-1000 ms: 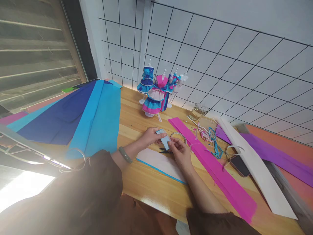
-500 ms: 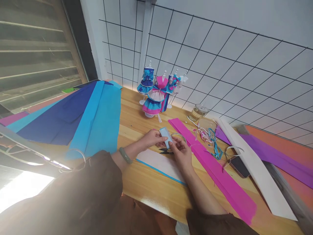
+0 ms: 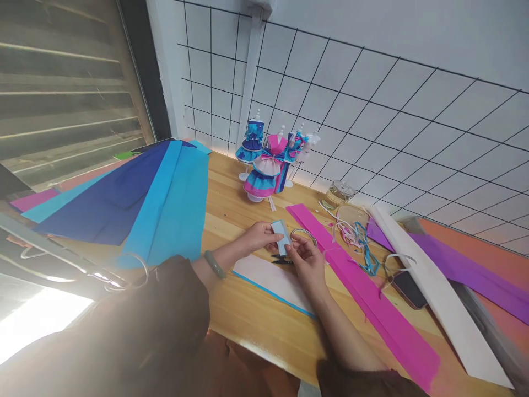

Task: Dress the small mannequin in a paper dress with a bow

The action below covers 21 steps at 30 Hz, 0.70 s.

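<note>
A small folded piece of pale blue paper (image 3: 281,234) is held up between my two hands over the table. My left hand (image 3: 261,237) pinches its left side, thumb in front. At its lower right, my right hand (image 3: 306,260) grips the edge between thumb and fingers. Beneath my hands lie dark thread snips (image 3: 281,259), partly hidden. A white paper strip with a blue edge (image 3: 268,281) lies flat just in front of them. Behind my right fingers stands a ring-shaped roll (image 3: 308,236), possibly tape, partly covered.
Small dress forms in paper dresses (image 3: 270,165) stand at the back. Blue crepe sheets (image 3: 165,198) spread left. To the right lie a pink strip (image 3: 363,298), tangled ribbons (image 3: 366,251), glasses (image 3: 390,264), a phone (image 3: 409,289) and a white strip (image 3: 442,292). A lidded glass (image 3: 339,194) stands behind.
The whole view has shifted slightly, so things sit a little lower and further right. Both hands keep hold of the folded paper, in nearly the same pose.
</note>
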Available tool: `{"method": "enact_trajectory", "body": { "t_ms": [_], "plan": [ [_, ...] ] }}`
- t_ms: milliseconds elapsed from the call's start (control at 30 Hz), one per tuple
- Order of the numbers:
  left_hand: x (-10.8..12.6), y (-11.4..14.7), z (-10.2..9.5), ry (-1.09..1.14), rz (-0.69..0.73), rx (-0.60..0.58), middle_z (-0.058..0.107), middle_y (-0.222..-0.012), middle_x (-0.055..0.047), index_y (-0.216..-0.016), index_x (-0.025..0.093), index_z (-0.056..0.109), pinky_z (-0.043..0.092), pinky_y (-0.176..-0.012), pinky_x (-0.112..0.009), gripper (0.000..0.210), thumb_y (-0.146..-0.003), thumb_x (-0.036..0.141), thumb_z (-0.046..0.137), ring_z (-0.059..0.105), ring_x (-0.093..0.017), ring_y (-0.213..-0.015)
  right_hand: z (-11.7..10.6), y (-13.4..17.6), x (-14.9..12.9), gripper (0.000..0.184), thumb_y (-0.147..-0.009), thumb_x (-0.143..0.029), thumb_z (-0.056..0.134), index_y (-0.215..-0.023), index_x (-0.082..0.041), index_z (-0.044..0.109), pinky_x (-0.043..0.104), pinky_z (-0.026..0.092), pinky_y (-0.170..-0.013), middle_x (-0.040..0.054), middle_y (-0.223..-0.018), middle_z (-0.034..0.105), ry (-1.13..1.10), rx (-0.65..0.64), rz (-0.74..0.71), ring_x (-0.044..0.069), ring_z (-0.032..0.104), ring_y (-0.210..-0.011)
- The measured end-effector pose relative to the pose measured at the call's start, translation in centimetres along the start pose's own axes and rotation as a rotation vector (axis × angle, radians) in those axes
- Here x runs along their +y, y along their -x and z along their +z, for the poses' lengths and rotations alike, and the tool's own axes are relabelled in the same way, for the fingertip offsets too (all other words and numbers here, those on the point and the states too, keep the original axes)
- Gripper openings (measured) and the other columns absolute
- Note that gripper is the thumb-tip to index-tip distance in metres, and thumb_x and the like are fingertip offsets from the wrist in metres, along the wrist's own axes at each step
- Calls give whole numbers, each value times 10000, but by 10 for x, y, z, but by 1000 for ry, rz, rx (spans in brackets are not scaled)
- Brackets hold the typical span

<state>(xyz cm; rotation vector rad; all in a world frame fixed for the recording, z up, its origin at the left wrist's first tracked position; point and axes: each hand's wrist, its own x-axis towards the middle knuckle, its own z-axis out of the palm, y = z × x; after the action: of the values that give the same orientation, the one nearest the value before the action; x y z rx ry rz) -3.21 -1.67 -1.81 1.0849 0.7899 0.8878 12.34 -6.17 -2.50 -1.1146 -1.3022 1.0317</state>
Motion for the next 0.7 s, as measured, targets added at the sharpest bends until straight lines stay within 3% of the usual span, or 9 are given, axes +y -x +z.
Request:
{"method": "enact_trajectory", "body": {
  "t_ms": [533,700],
  "plan": [
    [-2,-2,-4,-22,28,23,678,-718,-55,-838,82,641,430,-535,-206,345,-638,344,743,598,-105,-584,1,4,1,363,-759,-426,634,-1050,-222,562,348,485,-621,17,-698,600,68,-78,-4,181,568,-630],
    [-1,-3,-4,-43,31,79,672,-674,-46,-833,80,639,426,-521,-202,273,-674,285,723,583,-94,-540,-5,-3,-9,367,-749,-420,643,-1037,-199,590,350,509,-686,56,-840,634,126,32,-107,183,604,-752]
  ]
}}
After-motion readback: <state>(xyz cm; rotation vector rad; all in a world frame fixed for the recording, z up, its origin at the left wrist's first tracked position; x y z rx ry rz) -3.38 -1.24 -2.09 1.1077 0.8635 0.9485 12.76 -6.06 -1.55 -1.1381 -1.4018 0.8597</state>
